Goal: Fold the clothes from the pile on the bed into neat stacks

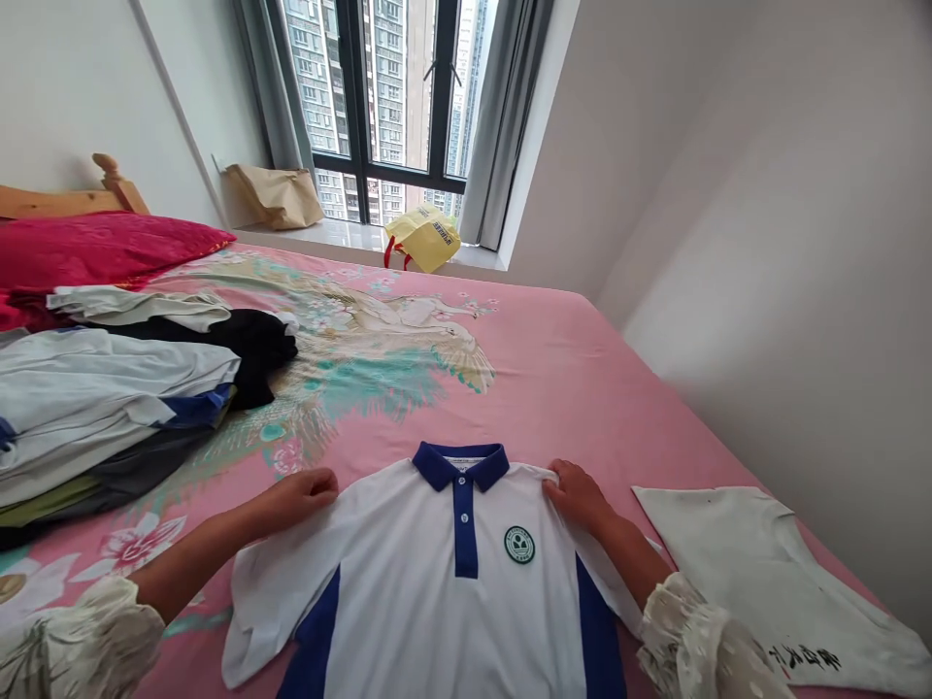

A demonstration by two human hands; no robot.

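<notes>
A white polo shirt point(408, 582) with a blue collar, blue placket, blue side panels and a round green badge lies spread face up on the bed in front of me. My left hand point(302, 500) is closed at the shoulder and sleeve on the left, its fingertips curled into the fabric. On the other side, my right hand point(577, 493) pinches the shoulder seam between thumb and fingers. The left sleeve falls loosely below my wrist, while my forearm partly covers the right one. The shirt's lower hem is out of view.
A folded white garment point(772, 573) with dark lettering lies at the right bed edge. Several clothes form a pile point(109, 388) on the left, near a red pillow point(102, 243). A paper bag point(281, 197) and a yellow bag point(426, 238) sit by the window.
</notes>
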